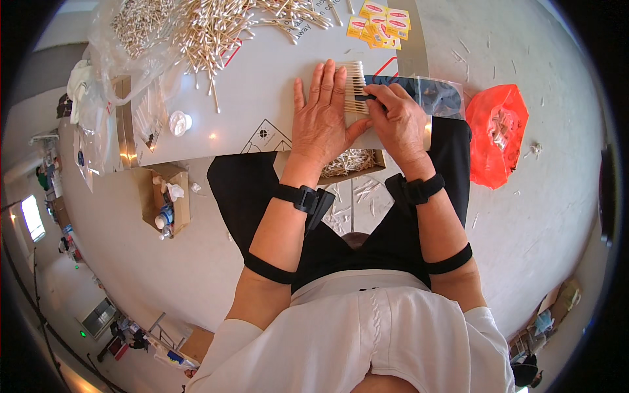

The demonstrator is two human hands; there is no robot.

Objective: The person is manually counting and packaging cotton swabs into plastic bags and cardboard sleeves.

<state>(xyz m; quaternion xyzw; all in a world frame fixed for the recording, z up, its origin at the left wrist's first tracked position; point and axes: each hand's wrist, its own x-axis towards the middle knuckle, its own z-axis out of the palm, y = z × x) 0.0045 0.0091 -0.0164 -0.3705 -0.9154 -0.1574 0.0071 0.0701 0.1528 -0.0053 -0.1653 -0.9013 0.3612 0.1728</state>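
A neat row of cotton swabs (354, 85) lies side by side on the grey tabletop (262, 92). My left hand (321, 114) rests flat along the row's left side, fingers stretched out and fingertips at its ends. On the right side, my right hand (398, 121) has its fingers curled in at the swabs' other ends, beside a small dark piece; what it pinches is hidden. A transparent plastic bag (442, 98) extends to the right from behind my right hand, over the table's edge.
Loose cotton swabs (216, 33) are heaped at the back left, near yellow cards (380, 25). A small white round tub (179, 123) stands left. Below the edge sits a box of swabs (354, 162). A red bag (496, 134) lies right; a cardboard box (183, 196) is lower left.
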